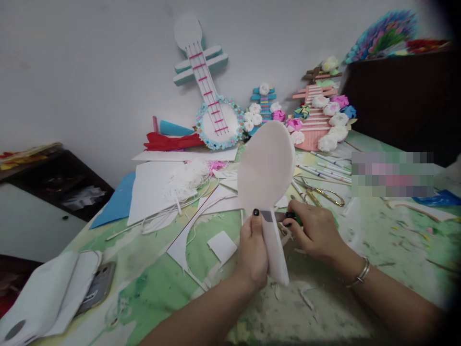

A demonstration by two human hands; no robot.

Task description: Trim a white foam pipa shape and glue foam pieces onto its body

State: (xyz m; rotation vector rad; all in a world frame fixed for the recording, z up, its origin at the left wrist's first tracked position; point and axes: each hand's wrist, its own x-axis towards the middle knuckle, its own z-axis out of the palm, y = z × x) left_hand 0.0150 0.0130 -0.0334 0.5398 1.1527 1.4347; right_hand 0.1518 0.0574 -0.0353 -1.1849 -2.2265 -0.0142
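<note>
A white foam cutout (pixel 267 166) stands upright in front of me, with a round head and a straight neck. Wrapped around its neck is my left hand (pixel 252 252), the thumb pressed on the face near the join. My right hand (pixel 313 226) is closed around a utility knife (pixel 278 217) with a green handle, mostly hidden by the fingers. The knife's blade lies against the neck just below the head; how deep it sits I cannot tell. Thin white foam offcuts (pixel 307 299) lie on the table below.
On the green-stained table (pixel 151 283) are scissors (pixel 326 194), several marker pens (pixel 324 172), white sheets (pixel 151 190) and a phone (pixel 97 288) partly under a white pouch (pixel 46 293). Decorated model instruments, including a banjo-like one (pixel 216 117), lean on the wall behind.
</note>
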